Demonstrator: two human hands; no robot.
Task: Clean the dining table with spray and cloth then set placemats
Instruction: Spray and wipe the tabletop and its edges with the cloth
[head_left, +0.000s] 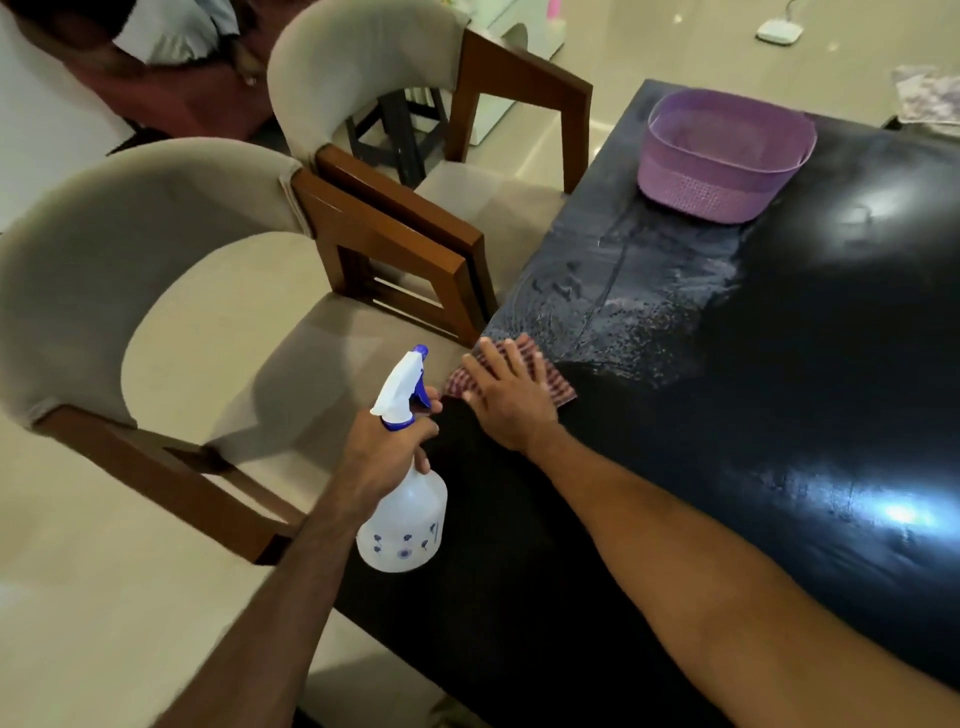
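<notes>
My left hand grips the neck of a white spray bottle with a blue trigger, held upright just over the table's left edge. My right hand lies flat with straight fingers on a red checked cloth, pressing it onto the glossy black dining table near the left edge. Wet streaks and droplets cover the tabletop beyond the cloth. No placemats show on the table.
A purple plastic basket stands on the far part of the table. Two beige chairs with brown wooden arms stand close along the table's left side. A person sits at the far left. A patterned fabric lies at the far right.
</notes>
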